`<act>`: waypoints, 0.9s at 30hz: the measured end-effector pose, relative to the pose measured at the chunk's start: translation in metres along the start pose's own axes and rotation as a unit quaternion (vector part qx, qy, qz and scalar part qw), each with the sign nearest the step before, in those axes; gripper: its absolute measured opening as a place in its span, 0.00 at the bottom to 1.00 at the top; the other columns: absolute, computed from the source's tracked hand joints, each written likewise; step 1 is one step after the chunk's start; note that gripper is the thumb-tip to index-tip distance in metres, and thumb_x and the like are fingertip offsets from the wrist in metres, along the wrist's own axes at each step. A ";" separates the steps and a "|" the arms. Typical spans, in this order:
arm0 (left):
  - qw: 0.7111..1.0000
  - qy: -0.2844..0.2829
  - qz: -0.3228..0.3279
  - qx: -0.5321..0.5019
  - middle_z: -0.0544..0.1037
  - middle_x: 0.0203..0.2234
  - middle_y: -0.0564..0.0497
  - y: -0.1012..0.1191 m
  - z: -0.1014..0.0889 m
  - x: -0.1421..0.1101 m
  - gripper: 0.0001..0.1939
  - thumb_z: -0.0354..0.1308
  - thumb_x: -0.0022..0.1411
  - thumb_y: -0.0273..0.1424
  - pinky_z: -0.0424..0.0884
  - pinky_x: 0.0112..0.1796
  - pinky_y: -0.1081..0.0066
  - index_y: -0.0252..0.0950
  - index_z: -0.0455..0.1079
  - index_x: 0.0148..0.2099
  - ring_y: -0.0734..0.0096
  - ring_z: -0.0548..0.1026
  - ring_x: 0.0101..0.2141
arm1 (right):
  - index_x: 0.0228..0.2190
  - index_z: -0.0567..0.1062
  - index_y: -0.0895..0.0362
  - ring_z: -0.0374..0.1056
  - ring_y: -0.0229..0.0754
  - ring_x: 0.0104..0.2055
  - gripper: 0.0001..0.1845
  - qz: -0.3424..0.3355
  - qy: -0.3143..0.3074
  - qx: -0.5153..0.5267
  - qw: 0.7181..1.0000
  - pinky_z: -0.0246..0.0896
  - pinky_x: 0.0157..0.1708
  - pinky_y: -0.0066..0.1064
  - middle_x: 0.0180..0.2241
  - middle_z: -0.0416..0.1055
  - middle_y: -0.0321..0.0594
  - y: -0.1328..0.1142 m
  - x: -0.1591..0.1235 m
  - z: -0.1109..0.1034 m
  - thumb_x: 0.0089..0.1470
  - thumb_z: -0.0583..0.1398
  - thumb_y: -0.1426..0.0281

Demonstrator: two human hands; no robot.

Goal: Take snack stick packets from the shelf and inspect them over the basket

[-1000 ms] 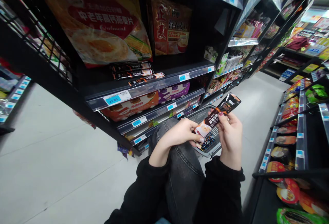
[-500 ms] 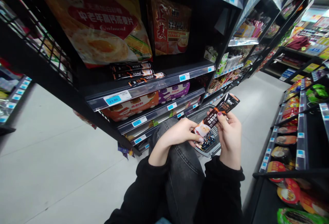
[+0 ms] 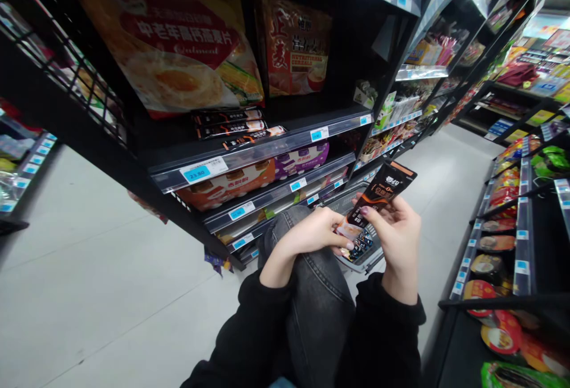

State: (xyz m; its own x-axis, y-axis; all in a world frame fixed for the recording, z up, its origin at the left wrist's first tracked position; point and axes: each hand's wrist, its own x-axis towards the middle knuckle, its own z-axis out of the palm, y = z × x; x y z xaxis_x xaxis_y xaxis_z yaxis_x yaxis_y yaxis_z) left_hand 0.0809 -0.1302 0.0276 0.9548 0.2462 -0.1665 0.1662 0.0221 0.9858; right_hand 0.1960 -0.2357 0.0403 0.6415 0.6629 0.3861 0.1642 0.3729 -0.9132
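A long dark sachet packet (image 3: 377, 196) with orange trim is held between both my hands above my knee in grey jeans (image 3: 312, 293). My left hand (image 3: 317, 232) pinches its lower end. My right hand (image 3: 396, 234) grips its middle, thumb on the front. Just behind the hands sits a grey wire shopping basket (image 3: 356, 245) on the floor, with small items inside. Similar dark sachets (image 3: 231, 124) lie on the shelf to the upper left.
Black store shelving (image 3: 249, 150) with blue price tags stands to the left, holding large cereal bags (image 3: 178, 44) and boxed goods. Another shelf (image 3: 516, 239) with bowl noodles lines the right. A pale floor aisle (image 3: 449, 180) runs between them.
The packet has been turned in my hands, so a different face with an orange band shows, and its upper end is raised slightly. My right thumb has shifted lower on it.
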 end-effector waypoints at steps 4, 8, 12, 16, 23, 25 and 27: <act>1.000 -0.011 -0.003 0.006 0.76 0.24 0.51 0.003 0.003 0.000 0.06 0.65 0.49 0.24 0.75 0.30 0.75 0.28 0.71 0.29 0.72 0.77 0.25 | 0.33 0.76 0.57 0.75 0.39 0.34 0.11 -0.003 0.023 -0.019 1.000 0.72 0.35 0.26 0.33 0.77 0.38 -0.005 -0.001 0.006 0.43 0.67 0.73; 1.000 -0.009 -0.017 0.001 0.75 0.23 0.51 0.006 0.004 -0.001 0.07 0.65 0.48 0.24 0.74 0.29 0.76 0.28 0.69 0.28 0.72 0.76 0.25 | 0.34 0.76 0.57 0.75 0.40 0.35 0.11 0.000 0.019 -0.014 1.000 0.72 0.36 0.28 0.34 0.77 0.39 -0.003 0.000 0.006 0.44 0.67 0.72; 1.000 -0.013 -0.013 -0.001 0.75 0.24 0.52 0.004 0.003 -0.001 0.08 0.65 0.48 0.26 0.75 0.30 0.74 0.28 0.69 0.29 0.72 0.76 0.26 | 0.34 0.75 0.57 0.75 0.42 0.35 0.11 0.001 0.023 -0.018 1.000 0.72 0.36 0.31 0.34 0.77 0.40 -0.002 0.000 0.005 0.45 0.67 0.71; 1.000 -0.024 -0.003 0.000 0.74 0.25 0.52 -0.001 0.002 0.001 0.09 0.65 0.49 0.28 0.76 0.31 0.72 0.29 0.69 0.30 0.71 0.76 0.27 | 0.35 0.75 0.58 0.74 0.42 0.36 0.12 0.003 0.023 -0.021 1.000 0.72 0.37 0.32 0.34 0.77 0.41 -0.003 0.001 0.005 0.45 0.66 0.71; 1.000 -0.022 -0.004 0.011 0.74 0.25 0.52 -0.002 0.001 0.001 0.09 0.65 0.49 0.28 0.76 0.31 0.71 0.29 0.68 0.29 0.71 0.76 0.26 | 0.34 0.75 0.58 0.75 0.43 0.36 0.12 0.009 0.024 -0.016 1.000 0.73 0.37 0.32 0.34 0.77 0.41 -0.002 0.001 0.005 0.44 0.66 0.71; 1.000 -0.025 -0.001 0.017 0.74 0.24 0.52 -0.003 0.000 0.001 0.09 0.65 0.49 0.28 0.76 0.30 0.72 0.29 0.68 0.29 0.71 0.76 0.26 | 0.34 0.75 0.58 0.75 0.43 0.36 0.12 0.006 0.023 -0.016 1.000 0.73 0.37 0.32 0.34 0.77 0.40 -0.002 0.001 0.005 0.44 0.66 0.71; 0.999 -0.026 -0.002 0.019 0.74 0.24 0.52 -0.003 0.000 0.001 0.09 0.65 0.49 0.29 0.76 0.30 0.72 0.29 0.68 0.29 0.71 0.76 0.27 | 0.34 0.75 0.58 0.75 0.43 0.36 0.12 0.004 0.021 -0.014 1.000 0.73 0.37 0.32 0.34 0.77 0.40 -0.002 0.001 0.006 0.45 0.66 0.71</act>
State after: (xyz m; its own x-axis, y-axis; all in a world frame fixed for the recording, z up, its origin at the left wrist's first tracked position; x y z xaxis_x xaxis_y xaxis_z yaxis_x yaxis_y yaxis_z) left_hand 0.0818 -0.1297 0.0245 0.9654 0.1955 -0.1726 0.1788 -0.0146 0.9838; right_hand 0.1923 -0.2320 0.0432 0.6743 0.6373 0.3732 0.1800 0.3483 -0.9200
